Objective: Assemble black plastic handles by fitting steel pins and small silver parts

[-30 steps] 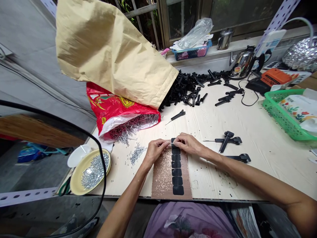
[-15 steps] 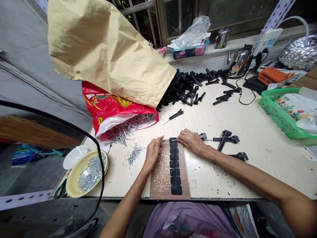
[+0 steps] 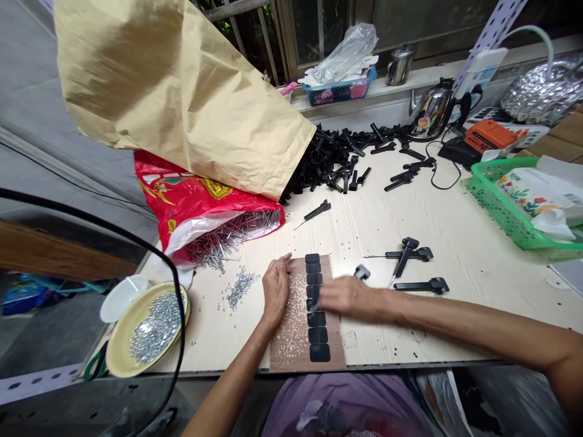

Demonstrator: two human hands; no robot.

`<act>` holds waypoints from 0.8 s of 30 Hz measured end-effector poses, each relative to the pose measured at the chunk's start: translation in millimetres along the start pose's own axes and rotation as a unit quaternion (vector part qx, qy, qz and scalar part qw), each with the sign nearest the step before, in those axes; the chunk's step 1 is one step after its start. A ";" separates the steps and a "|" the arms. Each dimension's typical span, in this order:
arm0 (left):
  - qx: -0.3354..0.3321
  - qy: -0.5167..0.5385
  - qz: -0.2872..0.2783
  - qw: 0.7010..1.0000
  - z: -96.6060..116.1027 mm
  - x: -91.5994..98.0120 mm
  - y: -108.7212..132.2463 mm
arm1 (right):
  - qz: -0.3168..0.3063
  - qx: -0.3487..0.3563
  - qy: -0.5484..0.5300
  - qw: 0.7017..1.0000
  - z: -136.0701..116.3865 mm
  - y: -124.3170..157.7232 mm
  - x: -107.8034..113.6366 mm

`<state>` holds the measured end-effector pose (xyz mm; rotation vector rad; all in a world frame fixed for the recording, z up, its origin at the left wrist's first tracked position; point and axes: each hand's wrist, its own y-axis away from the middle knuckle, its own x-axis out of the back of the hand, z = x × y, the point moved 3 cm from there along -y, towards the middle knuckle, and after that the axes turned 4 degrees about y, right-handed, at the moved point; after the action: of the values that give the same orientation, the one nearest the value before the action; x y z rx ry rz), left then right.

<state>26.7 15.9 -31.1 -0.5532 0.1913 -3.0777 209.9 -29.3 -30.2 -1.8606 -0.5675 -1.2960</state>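
A brown board lies at the table's near edge with a row of black pads down its middle. My left hand rests on the board's left edge, fingers curled and pressed against it. My right hand is smeared by motion over the middle of the pad row. Its fingers are closed, and a black plastic part sticks out behind its knuckles.
A tan paper sack spills black plastic parts. A red bag spills nails. Small screws lie loose, and more fill a yellow dish. Assembled black parts lie to the right, near a green basket, with a kettle behind.
My right hand has pulled back from the top of the pad row toward me, bringing the black part along. My left hand slid slightly down the board's edge. The view shifted left.
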 end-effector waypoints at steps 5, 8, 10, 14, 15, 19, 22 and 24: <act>-0.001 0.013 0.003 1.000 3.7 -1.6 0.7 | -0.009 -0.046 -0.050 0.998 21.7 -6.3 10.2; 0.000 0.022 0.009 1.000 3.9 -2.2 0.6 | -0.017 -0.016 -0.084 0.996 21.7 -4.5 10.7; -0.003 0.023 0.013 1.000 3.1 -2.3 0.4 | -0.005 -0.059 -0.091 0.994 27.1 -3.5 12.2; 0.000 0.023 0.009 1.000 0.7 -2.2 0.0 | -0.002 -0.103 -0.075 0.992 37.1 -5.6 13.9; 0.001 0.022 0.011 1.000 0.4 -2.2 0.0 | -0.003 -0.107 -0.068 0.992 36.3 -5.9 13.1; -0.001 0.022 0.015 1.000 1.0 -2.8 0.5 | -0.039 -0.023 -0.074 0.996 14.7 -3.4 6.5; 0.000 0.027 0.014 1.000 2.0 -2.4 1.3 | -0.049 0.000 -0.093 0.994 7.1 3.1 12.3; -0.001 0.027 0.012 1.000 2.4 -1.0 1.6 | -0.041 -0.060 -0.096 0.993 16.7 10.0 26.5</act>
<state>28.4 14.0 -29.4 -0.4638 0.1999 -3.0709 236.8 -23.7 -12.1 -2.0969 -0.6870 -1.2343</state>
